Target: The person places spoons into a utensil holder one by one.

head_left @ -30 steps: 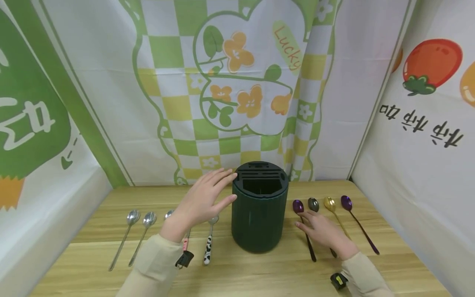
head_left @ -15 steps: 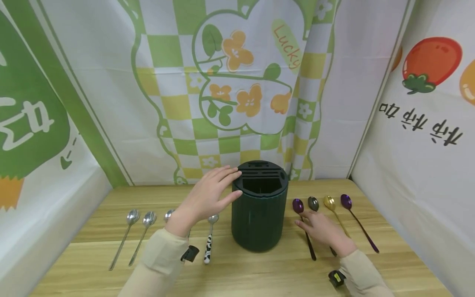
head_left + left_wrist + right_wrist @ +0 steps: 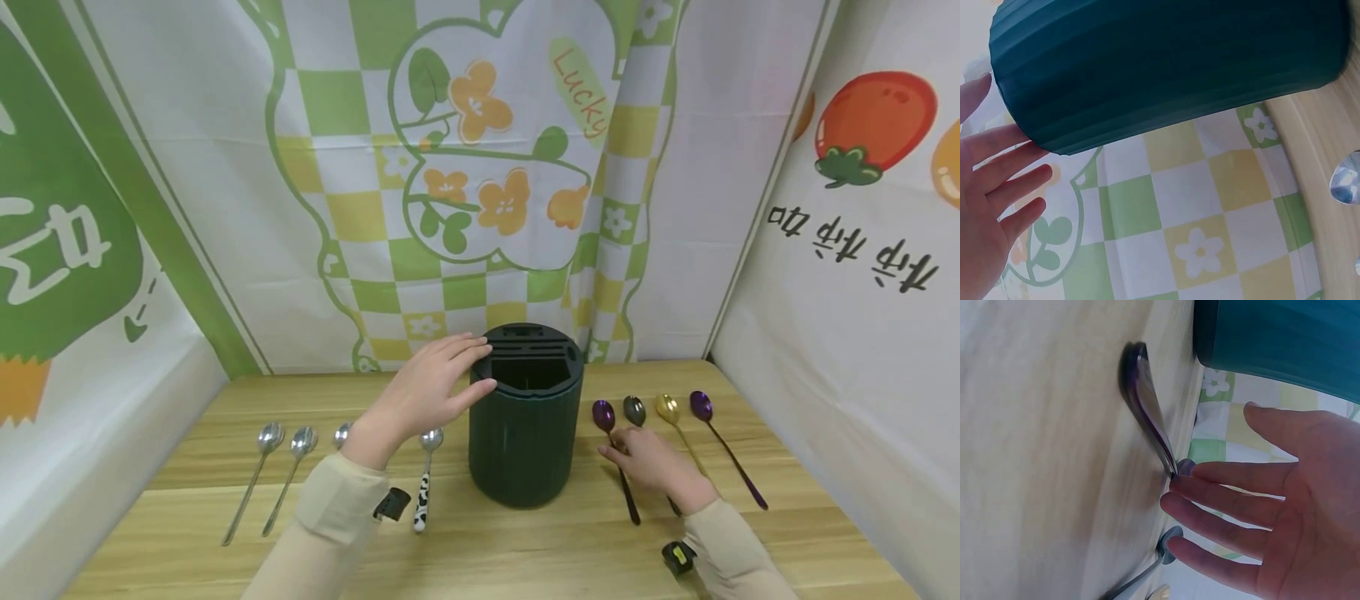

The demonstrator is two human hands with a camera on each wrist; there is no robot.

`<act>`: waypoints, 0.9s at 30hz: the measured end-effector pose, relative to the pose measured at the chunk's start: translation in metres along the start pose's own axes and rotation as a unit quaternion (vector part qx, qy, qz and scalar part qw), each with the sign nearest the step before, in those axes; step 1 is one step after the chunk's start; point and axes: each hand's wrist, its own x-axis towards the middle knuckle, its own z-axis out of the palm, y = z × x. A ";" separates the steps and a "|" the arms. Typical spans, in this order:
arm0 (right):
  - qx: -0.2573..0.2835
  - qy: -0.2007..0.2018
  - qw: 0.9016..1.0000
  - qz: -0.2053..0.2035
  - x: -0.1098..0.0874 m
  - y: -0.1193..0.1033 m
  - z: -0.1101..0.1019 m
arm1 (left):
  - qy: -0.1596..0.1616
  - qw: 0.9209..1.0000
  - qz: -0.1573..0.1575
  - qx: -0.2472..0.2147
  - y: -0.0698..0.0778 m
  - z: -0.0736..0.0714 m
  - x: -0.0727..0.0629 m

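Observation:
A dark green ribbed utensil holder (image 3: pixel 521 454) with a black slotted top (image 3: pixel 525 348) stands upright mid-table. My left hand (image 3: pixel 423 387) has its fingers spread right at the holder's left rim; in the left wrist view, fingertips overlap the holder's (image 3: pixel 1166 62) upper edge. My right hand (image 3: pixel 654 460) is low over the table, with fingers extended beside the nearest purple spoon (image 3: pixel 603 414). In the right wrist view the fingertips meet the purple spoon's (image 3: pixel 1147 403) outline, thumb apart. A dark grey spoon (image 3: pixel 634 408) lies partly hidden under this hand.
Right of these lie a gold spoon (image 3: pixel 667 407) and another purple spoon (image 3: pixel 701 405). Several silver spoons (image 3: pixel 271 437) lie on the left, one with a black-and-white handle (image 3: pixel 422 504). A printed curtain (image 3: pixel 480 304) hangs behind the wooden table (image 3: pixel 525 550).
My left hand has moved right, closer over the holder's rim. The right hand stays beside the purple spoon, its fingers slightly lower. Spoons and holder stay in place.

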 end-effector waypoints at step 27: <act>0.018 -0.002 1.000 0.022 0.010 0.001 0.003 | -0.043 0.998 -0.022 -0.039 0.007 -0.008 0.009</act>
